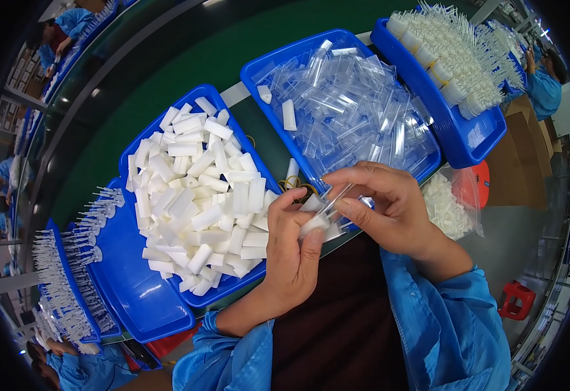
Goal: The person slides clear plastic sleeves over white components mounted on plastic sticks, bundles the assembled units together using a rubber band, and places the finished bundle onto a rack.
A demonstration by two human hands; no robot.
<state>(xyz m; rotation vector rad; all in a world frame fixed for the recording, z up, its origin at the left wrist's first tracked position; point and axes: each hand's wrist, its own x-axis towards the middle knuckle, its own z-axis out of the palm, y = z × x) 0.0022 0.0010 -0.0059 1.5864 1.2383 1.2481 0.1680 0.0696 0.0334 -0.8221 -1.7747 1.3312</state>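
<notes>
My left hand [290, 251] is closed around a small white piece [315, 225], which looks like foam or plastic, between thumb and fingers. In my right hand [392, 205], thumb and fingers pinch a clear plastic sleeve [338, 195]. The sleeve's lower end meets the white piece; whether it is around it or only touching, I cannot tell. Left of my hands, a blue tray [216, 99] is heaped with similar white pieces [194, 189]. Beyond my right hand, a second blue tray [259, 65] holds many clear sleeves [356, 104] and a few white pieces.
At the right, a blue tray [477, 133] holds rows of thin white-tipped parts [454, 52]. More blue trays [142, 300] with thin clear parts stand at the left. A bag of white pieces [448, 205] and a red stool [517, 300] are at the right. Co-workers in blue sit around.
</notes>
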